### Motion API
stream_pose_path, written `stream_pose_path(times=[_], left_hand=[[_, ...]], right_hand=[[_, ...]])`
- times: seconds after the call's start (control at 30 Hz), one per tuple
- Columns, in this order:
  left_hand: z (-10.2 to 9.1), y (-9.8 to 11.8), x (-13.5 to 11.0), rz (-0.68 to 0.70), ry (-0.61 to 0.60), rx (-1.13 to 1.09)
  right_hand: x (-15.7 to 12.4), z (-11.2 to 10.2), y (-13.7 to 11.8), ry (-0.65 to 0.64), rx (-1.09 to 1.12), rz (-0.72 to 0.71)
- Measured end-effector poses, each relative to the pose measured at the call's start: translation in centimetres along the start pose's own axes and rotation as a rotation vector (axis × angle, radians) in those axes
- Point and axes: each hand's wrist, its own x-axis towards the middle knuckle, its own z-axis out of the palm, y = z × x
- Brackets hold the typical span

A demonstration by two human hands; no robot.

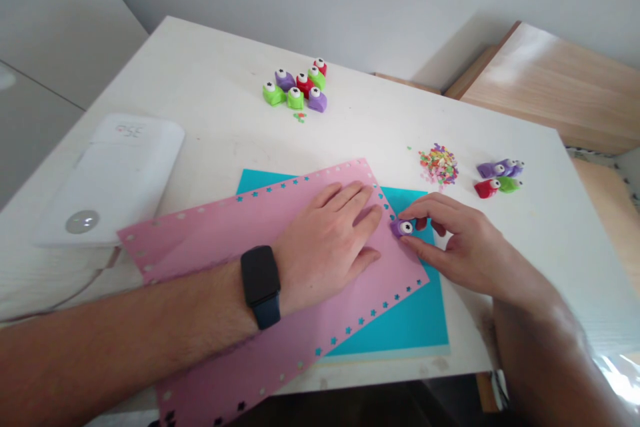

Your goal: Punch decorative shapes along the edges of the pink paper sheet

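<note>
Currently, pink paper (pixel 220 230) lies under open, empty left hand (pixel 330 240); right hand (pixel 465 233), partly curled, pinches purple punch (pixel 403 228). Slack left-hand pressure might skew paper.

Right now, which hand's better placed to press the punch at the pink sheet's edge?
Probably the right hand: it holds the purple punch, while the left hand lies flat on the pink sheet.

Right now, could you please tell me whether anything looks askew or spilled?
The pink sheet lies askew across the blue paper, overhanging the near edge of the table; colourful bits lie piled loose, uncontained.
</note>
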Motion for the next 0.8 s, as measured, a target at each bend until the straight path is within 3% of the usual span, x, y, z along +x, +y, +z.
stream_pose_path(times=[0.8], left_hand=[[0.03, -0.03, 0.02, -0.02, -0.032, -0.021]], right_hand=[[-0.01, 0.11, -0.32, 0.003, 0.0, 0.036]])
